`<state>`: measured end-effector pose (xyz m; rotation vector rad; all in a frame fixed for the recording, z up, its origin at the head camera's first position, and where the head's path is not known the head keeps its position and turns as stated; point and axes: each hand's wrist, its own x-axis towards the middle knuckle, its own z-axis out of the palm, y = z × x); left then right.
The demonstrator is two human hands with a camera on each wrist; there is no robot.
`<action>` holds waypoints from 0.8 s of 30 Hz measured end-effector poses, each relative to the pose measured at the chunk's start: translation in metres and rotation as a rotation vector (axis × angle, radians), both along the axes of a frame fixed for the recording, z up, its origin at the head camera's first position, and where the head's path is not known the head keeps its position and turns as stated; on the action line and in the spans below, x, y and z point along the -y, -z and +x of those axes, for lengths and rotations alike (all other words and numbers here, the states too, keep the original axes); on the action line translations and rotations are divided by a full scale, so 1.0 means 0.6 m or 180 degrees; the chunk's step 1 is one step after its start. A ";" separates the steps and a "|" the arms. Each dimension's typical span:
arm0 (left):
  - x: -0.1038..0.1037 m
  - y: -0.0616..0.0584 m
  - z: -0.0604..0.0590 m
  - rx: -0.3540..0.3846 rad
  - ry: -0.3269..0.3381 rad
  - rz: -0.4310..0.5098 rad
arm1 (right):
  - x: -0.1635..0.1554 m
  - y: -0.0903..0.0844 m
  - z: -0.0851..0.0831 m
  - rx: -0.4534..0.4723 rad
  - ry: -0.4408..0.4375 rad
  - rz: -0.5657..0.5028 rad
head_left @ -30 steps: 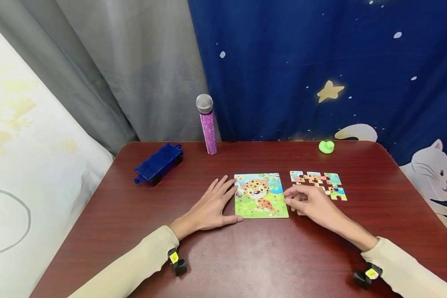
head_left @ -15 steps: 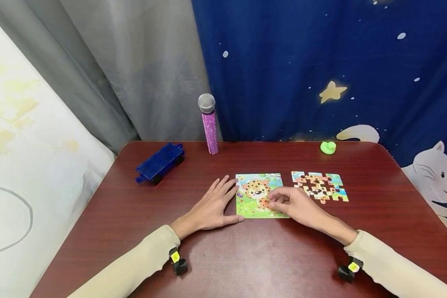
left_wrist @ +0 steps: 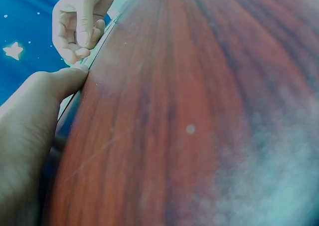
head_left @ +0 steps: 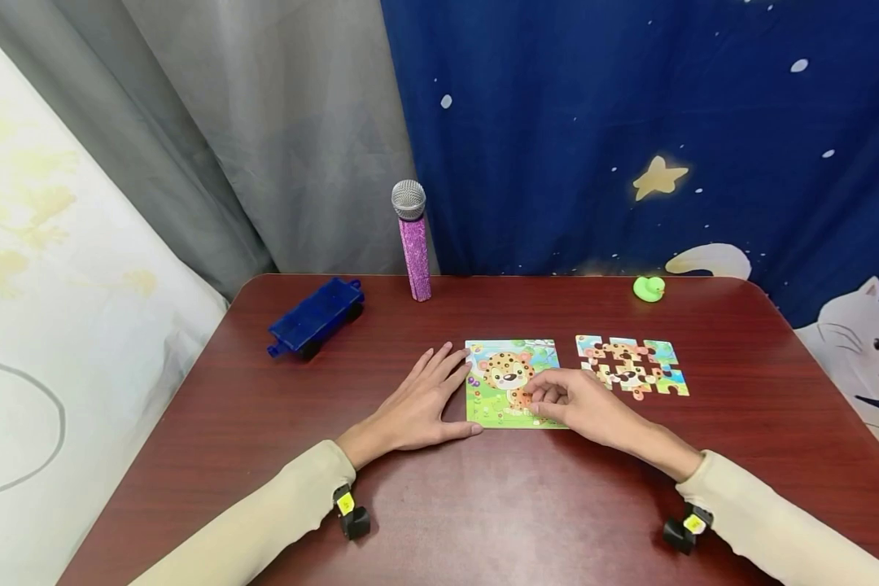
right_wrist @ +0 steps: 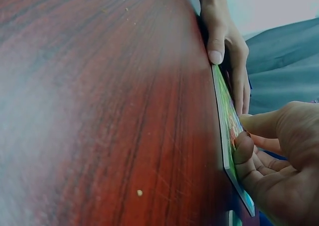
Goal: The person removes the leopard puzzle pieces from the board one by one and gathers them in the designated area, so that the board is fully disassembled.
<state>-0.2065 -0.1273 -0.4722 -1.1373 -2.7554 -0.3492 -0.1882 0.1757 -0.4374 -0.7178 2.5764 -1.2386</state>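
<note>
Left hand (head_left: 417,404) lies flat on the table (head_left: 278,456), fingers straight and spread, its fingertips and thumb resting against the left edge of the leopard puzzle board (head_left: 500,400), which lies flat near the middle of the table. Left of that board and further back sits a blue toy wagon (head_left: 315,317); behind the board's left corner a purple microphone (head_left: 413,240) stands upright at the table's far edge. On the board's near right part rests the right hand (head_left: 582,404), fingers curled and bunched together; whether they pinch a piece I cannot tell. Just right of the board lies a cluster of joined puzzle pieces (head_left: 632,365). Beyond those, near the far edge, sits a small green duck (head_left: 648,288). Grey and blue curtains hang behind the table.
</note>
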 end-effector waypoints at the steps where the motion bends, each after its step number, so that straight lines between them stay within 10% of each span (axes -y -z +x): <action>1: 0.000 0.000 0.000 -0.0007 0.0004 0.0005 | 0.000 0.000 0.000 0.0001 -0.0008 0.0016; 24: 0.001 0.001 -0.001 -0.0030 0.0008 0.0003 | 0.005 -0.003 0.001 -0.0432 -0.0149 0.0493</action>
